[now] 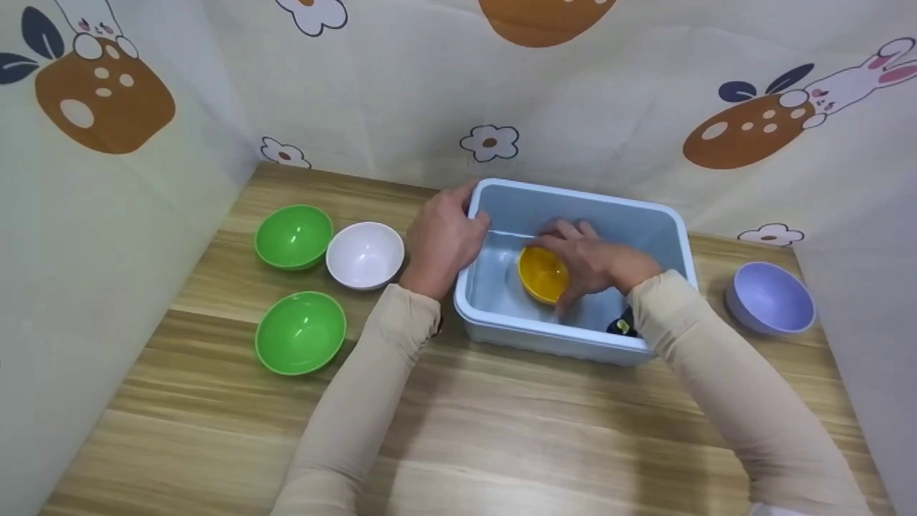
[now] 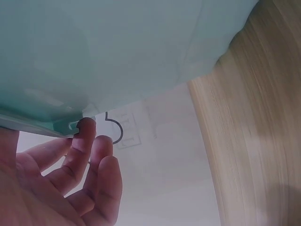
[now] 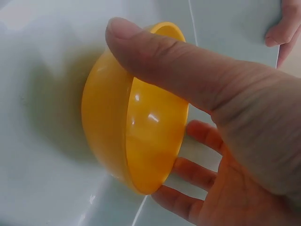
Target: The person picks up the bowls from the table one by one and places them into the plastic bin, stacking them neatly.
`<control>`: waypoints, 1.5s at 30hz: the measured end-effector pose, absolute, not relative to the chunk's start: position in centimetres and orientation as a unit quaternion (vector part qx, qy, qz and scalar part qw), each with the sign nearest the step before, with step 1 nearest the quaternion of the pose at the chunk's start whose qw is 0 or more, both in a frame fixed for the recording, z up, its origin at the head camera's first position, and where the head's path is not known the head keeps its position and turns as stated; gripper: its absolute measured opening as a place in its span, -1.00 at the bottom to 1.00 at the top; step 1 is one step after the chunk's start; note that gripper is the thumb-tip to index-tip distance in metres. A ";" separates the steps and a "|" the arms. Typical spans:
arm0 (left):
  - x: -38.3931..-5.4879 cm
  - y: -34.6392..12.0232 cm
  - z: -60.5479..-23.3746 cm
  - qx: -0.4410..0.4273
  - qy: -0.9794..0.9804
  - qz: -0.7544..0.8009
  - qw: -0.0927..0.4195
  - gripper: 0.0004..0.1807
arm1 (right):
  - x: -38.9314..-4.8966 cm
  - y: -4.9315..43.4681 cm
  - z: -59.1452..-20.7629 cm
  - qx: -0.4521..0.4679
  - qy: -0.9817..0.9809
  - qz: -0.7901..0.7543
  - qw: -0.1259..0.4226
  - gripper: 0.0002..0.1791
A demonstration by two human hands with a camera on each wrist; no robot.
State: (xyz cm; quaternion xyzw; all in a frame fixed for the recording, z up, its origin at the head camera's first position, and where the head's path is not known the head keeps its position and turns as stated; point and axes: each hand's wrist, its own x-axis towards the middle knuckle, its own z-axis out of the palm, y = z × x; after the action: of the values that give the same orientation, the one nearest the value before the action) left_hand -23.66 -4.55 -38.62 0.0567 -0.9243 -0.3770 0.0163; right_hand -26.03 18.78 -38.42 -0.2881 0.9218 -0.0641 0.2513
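A yellow bowl (image 1: pixel 541 276) is inside a light blue plastic bin (image 1: pixel 548 328). My right hand (image 1: pixel 594 261) reaches over the bin and grips the bowl by its rim. In the right wrist view, the thumb lies across one side of the yellow bowl (image 3: pixel 106 117) and the fingertips touch the opposite edge. At the bin's left end, my left hand (image 1: pixel 444 233) holds the rim, thumb over the top. The left wrist view shows curled fingers (image 2: pixel 84 146) under the lip of the bin (image 2: pixel 122 52). A small black object (image 1: pixel 622 326) lies in the bin's near right corner, partly covered by my right sleeve.
Left of the bin stand a white bowl (image 1: pixel 365 256) and two green bowls, one farther back (image 1: pixel 294 238) and one nearer (image 1: pixel 301 334). A purple bowl (image 1: pixel 771 298) is on the right. Patterned cloth walls (image 1: pixel 401 93) border the wooden table (image 1: pixel 501 430).
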 end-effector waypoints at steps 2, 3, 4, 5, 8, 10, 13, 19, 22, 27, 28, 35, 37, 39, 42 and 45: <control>-23.7 -4.5 -38.6 0.056 -0.924 -0.377 0.017 -0.42 | -26.0 18.8 -38.4 -0.284 0.923 -0.062 0.251 0.15; -23.7 -4.5 -38.6 0.056 -0.924 -0.377 0.017 -0.42 | -26.0 18.8 -38.4 -0.284 0.924 -0.061 0.249 0.15; -23.7 -4.5 -38.6 0.056 -0.924 -0.378 0.016 -0.42 | -26.0 18.8 -38.4 -0.283 0.924 -0.059 0.249 0.15; -23.7 -4.5 -38.6 0.056 -0.924 -0.379 0.015 -0.42 | -26.0 18.8 -38.4 -0.282 0.925 -0.057 0.248 0.15; -23.7 -4.6 -38.5 0.057 -0.922 -0.383 0.012 -0.41 | -26.0 18.7 -38.4 -0.282 0.926 -0.054 0.245 0.15; -23.6 -4.6 -38.5 0.061 -0.921 -0.385 0.013 -0.41 | -26.1 18.7 -38.4 -0.285 0.925 -0.054 0.245 0.14; -23.6 -4.7 -38.5 0.063 -0.922 -0.382 0.019 -0.42 | -26.1 18.8 -38.4 -0.289 0.924 -0.059 0.241 0.14; -23.7 -4.4 -38.5 0.050 -0.923 -0.381 0.013 -0.41 | -26.0 19.3 -38.2 -0.266 0.929 -0.077 0.246 0.09; -23.8 -4.3 -38.5 0.054 -0.921 -0.385 0.004 -0.40 | -26.1 19.4 -37.9 -0.256 0.930 -0.092 0.247 0.00; -23.7 -4.4 -38.4 0.064 -0.919 -0.390 0.005 -0.41 | -26.6 19.2 -36.9 -0.265 0.928 -0.128 0.228 -0.19; -23.7 -4.4 -38.4 0.063 -0.918 -0.391 0.006 -0.41 | -26.7 19.2 -36.7 -0.268 0.927 -0.138 0.225 -0.23; -23.6 -4.5 -38.4 0.066 -0.920 -0.386 0.013 -0.41 | -27.0 19.1 -35.4 -0.290 0.915 -0.194 0.204 -0.43; -23.5 -4.4 -38.5 0.066 -0.921 -0.385 0.012 -0.41 | -26.9 19.3 -35.0 -0.288 0.916 -0.204 0.192 -0.47; -23.6 -4.4 -38.4 0.066 -0.922 -0.381 0.008 -0.39 | -26.7 19.6 -34.5 -0.279 0.918 -0.216 0.182 -0.50; -23.6 -4.5 -38.4 0.060 -0.924 -0.377 0.009 -0.39 | -26.7 20.1 -33.7 -0.266 0.919 -0.233 0.173 -0.51; -23.7 -4.6 -38.4 0.054 -0.926 -0.373 0.019 -0.41 | -26.7 20.5 -32.9 -0.253 0.922 -0.241 0.167 -0.52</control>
State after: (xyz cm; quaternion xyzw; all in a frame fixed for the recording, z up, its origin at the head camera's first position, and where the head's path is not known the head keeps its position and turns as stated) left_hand -23.71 -4.63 -38.43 0.0543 -0.9259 -0.3733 0.0189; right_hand -26.69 20.47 -32.89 -0.2532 0.9219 -0.2408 0.1671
